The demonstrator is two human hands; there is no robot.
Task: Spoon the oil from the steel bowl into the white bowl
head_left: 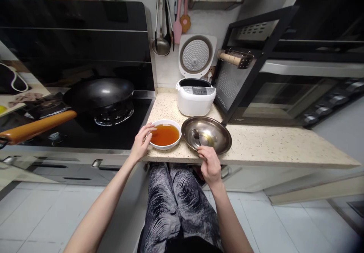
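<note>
On the counter's front left stands a white bowl (179, 139) of clear reddish-orange liquid (165, 135). My left hand (141, 141) is at its left rim, fingertips over the edge and thumb close to the outer side; the grip looks light. Beside the bowl, to the right, sits a shallow stainless steel basin (224, 137) with a little yellowish liquid in the bottom. My right hand (211, 164) pinches the handle of a metal spoon (195, 133) at the basin's front rim. The spoon's head is down inside the basin.
Behind the basin a white rice cooker (196, 99) stands with its lid up. A black wok (99, 92) with a wooden handle (40, 126) is on the stove at left. A black rack (244, 67) and an oven (295, 94) are at right. Utensils hang above.
</note>
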